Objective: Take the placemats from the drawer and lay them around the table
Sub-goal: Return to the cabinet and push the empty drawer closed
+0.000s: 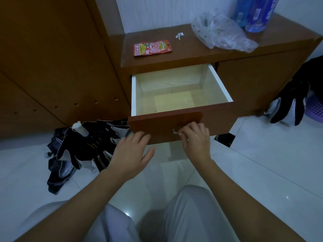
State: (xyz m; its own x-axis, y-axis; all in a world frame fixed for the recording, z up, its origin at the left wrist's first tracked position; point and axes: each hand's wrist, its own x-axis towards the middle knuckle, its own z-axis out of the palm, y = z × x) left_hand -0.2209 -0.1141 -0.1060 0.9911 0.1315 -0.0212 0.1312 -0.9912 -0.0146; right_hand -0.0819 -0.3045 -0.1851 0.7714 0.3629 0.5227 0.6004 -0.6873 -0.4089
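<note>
Head view | drawer pulled out — pale sheet on its floor | right hand pinching metal handle | left hand released, fingers on drawer front

Body in view, head camera, lower half of frame:

- Two bare forearms enter from the lower left and lower right corners. No sleeves, cuffs, watch, bracelet or rings visible anywhere along them.
- Left hand and right hand, centre of frame: bare, no gloves. Fingers short-nailed as far as can be seen; any polish cannot be judged in the dim bluish light.
- Legs at bottom centre: light trousers, white or pale grey, plain fabric, smooth, no pattern, seams or pockets showing. Both knees rounded, with a gap between them.
- Feet and footwear hidden; upper garment out of frame.
</note>
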